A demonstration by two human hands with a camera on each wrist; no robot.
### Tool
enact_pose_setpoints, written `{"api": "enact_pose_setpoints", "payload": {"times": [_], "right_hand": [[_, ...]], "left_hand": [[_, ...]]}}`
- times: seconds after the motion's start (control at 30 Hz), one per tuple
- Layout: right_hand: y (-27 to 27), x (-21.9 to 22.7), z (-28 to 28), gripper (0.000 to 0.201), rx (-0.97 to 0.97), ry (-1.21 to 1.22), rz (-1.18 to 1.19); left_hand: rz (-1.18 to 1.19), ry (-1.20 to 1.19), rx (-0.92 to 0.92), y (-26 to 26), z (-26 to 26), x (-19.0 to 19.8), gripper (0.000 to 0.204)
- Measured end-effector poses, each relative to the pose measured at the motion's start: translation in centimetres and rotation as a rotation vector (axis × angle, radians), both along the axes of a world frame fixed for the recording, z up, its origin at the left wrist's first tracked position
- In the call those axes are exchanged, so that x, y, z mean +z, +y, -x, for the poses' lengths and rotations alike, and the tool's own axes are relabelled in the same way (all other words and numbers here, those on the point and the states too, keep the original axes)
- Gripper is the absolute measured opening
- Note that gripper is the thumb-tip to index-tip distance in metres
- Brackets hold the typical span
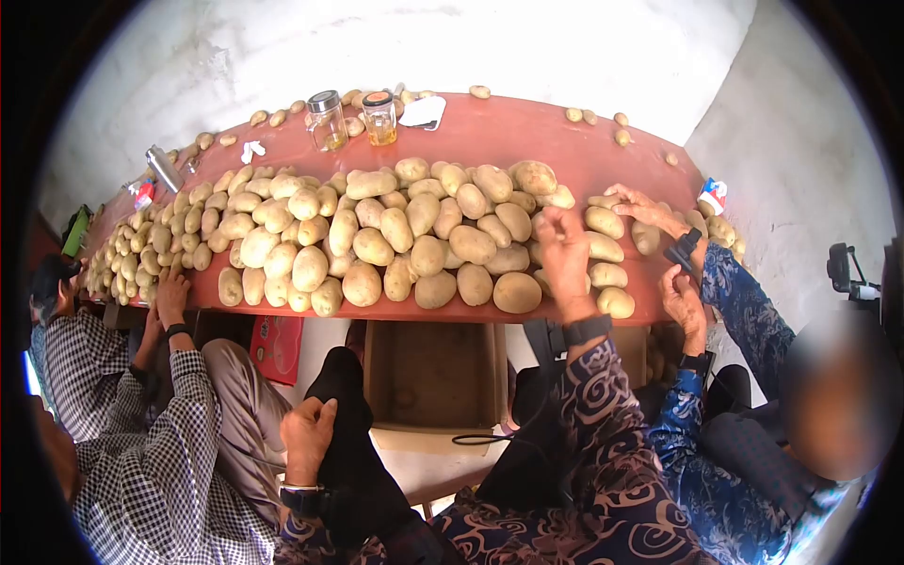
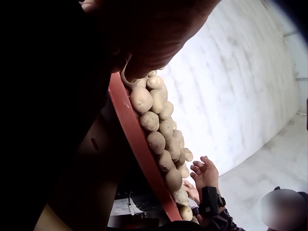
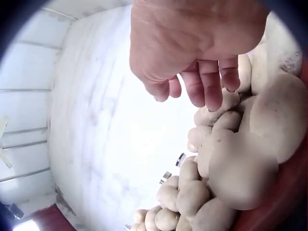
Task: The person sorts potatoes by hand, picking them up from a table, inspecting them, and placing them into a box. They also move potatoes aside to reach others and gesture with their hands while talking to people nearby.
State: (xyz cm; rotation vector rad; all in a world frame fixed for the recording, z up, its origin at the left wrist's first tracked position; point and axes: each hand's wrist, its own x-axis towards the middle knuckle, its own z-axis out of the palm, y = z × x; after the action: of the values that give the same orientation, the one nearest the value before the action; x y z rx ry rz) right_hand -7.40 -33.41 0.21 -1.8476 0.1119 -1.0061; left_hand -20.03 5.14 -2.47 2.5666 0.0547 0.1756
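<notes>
Potatoes [image 1: 396,229] lie in a long heap along the front of a red table [image 1: 527,127]. Over the right part of the heap, my right hand [image 1: 565,259] is raised with its fingers loosely bent and nothing in them. The right wrist view shows those fingers [image 3: 195,89] hanging relaxed in front of several potatoes [image 3: 192,197]. My left hand [image 1: 309,438] rests on my dark-trousered leg [image 1: 363,461], below the table edge. In the left wrist view the left hand [image 2: 163,33] is dark and close to the camera, its fingers bent and holding nothing visible.
Two glass jars [image 1: 327,127] and a white paper [image 1: 423,112] stand or lie toward the back. A metal flask [image 1: 164,169] lies at left. An open cardboard box [image 1: 433,372] sits below the table. People in a checked shirt [image 1: 179,433] and a blue patterned shirt [image 1: 744,292] flank me.
</notes>
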Motion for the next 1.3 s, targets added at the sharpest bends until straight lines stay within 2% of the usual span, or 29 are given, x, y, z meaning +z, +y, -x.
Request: {"api": "enact_pose_setpoints", "payload": {"times": [0.03,0.07,0.13,0.17,0.27,0.43,0.5,0.63,0.7,0.77,0.83,0.9,0.97,1.03,1.07,1.1,1.13,1.17,1.23,1.27,1.3], "right_hand": [[-0.7,0.3,-0.8,0.015,-0.099,-0.053,0.098],[-1.4,0.7,-1.6,0.015,-0.098,-0.053,0.101],[-2.6,1.3,-3.0,0.019,-0.199,-0.05,0.329],[-2.7,1.7,-3.5,0.019,-0.197,-0.05,0.329],[-3.4,2.1,-5.4,0.03,-0.26,0.169,0.526],[-3.5,2.1,-7.7,0.039,-0.19,0.166,0.683],[-3.3,1.9,-8.4,0.04,-0.176,0.435,0.751],[-3.9,1.7,-8.5,0.039,-0.119,0.353,0.673],[-4.0,1.8,-7.3,0.04,-0.053,0.219,0.446],[-4.2,1.5,-5.8,0.039,-0.033,0.139,0.396],[-3.1,2.9,-2.4,0.037,0.38,0.253,-0.546],[-2.5,2.2,0.1,0.038,0.65,0.218,-0.792],[-1.6,0.7,1.5,0.039,0.716,0.358,-0.909],[1.5,1.1,3.6,0.036,0.523,0.485,-0.844],[2.1,1.1,4.4,0.033,0.6,0.596,-0.709],[2.6,0.9,4.9,0.03,0.766,0.68,-0.547],[3.2,0.8,4.9,0.03,0.876,0.726,-0.323],[4.0,0.7,5.5,0.031,0.85,0.841,-0.164],[5.1,-1.3,5.8,0.032,0.951,0.874,-0.002],[5.3,-2.6,5.9,0.032,0.952,0.869,0.001],[5.7,-3.3,6.0,0.03,0.949,0.75,0.254]], "left_hand": [[-0.008,0.003,0.009,0.0,0.0,0.0,0.032],[-0.011,0.006,0.013,-0.1,0.0,0.1,0.032],[-0.008,0.007,0.02,-0.4,0.0,0.2,0.031],[-0.003,0.005,0.022,-0.4,-0.1,0.3,0.031],[-0.009,0.013,0.023,-0.3,-0.3,0.2,0.031],[0.0,0.023,0.026,0.1,-0.6,-0.1,0.031],[0.013,0.024,0.03,0.0,-0.5,0.1,0.031],[0.032,0.027,0.031,0.0,-0.6,0.3,0.031],[0.014,0.014,0.012,0.0,-0.6,0.2,0.032],[0.046,0.019,0.024,-0.1,-0.6,0.3,0.032],[0.049,0.014,0.022,-0.2,-0.5,0.2,0.033],[0.05,0.007,0.02,-0.2,-0.6,-0.1,0.033],[0.001,-0.002,0.027,0.1,-0.6,-0.7,0.033],[-0.008,0.003,0.027,-0.2,-0.5,-0.5,0.033],[-0.014,0.007,0.035,-0.3,-0.5,-0.4,0.033],[-0.018,0.007,0.032,-0.3,-0.4,-0.3,0.033],[-0.021,0.008,0.036,-0.3,-0.4,-0.4,0.032],[-0.025,0.01,0.041,-0.3,-0.3,-0.4,0.032],[-0.032,-0.002,0.043,-0.4,-0.2,-0.4,0.032],[-0.035,-0.011,0.044,-0.4,-0.2,-0.4,0.032],[-0.035,-0.014,0.046,-0.4,-0.1,-0.5,0.032]]}}
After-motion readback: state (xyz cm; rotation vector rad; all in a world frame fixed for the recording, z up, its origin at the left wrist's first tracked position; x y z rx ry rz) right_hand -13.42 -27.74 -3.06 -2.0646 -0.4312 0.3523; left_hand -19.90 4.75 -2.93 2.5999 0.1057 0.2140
